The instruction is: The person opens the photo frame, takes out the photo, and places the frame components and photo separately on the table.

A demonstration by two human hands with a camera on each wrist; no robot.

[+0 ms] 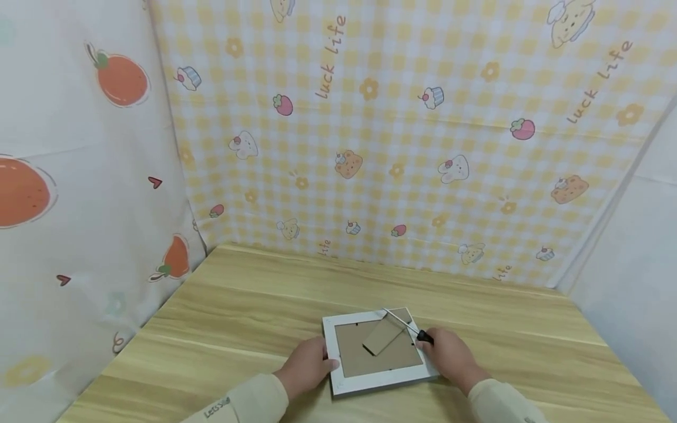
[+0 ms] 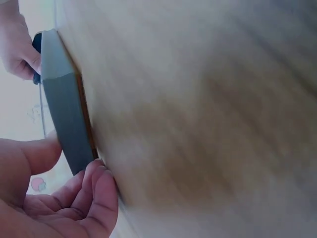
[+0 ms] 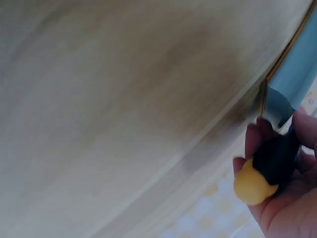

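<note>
A picture frame (image 1: 381, 377) with a pale border lies back side up, its brown backing board (image 1: 351, 352) and slanted easel leg (image 1: 388, 335) on top. My left hand (image 1: 304, 367) grips its left edge, thumb above and fingers at the underside; the left wrist view shows the grey-green side (image 2: 69, 119) between them. In my right hand (image 1: 452, 355) is a screwdriver (image 1: 425, 336), its thin shaft pointing left across the easel leg. That hand is also at the frame's right edge. The right wrist view shows the black handle with a yellow end (image 3: 252, 184) inside the curled fingers.
The wood-grain table (image 1: 254, 294) extends around the frame. A yellow checked cloth (image 1: 370, 135) with cartoon prints hangs along the back, a white cloth with orange fruit (image 1: 121, 79) on the left, and a plain pale sheet (image 1: 640, 247) on the right.
</note>
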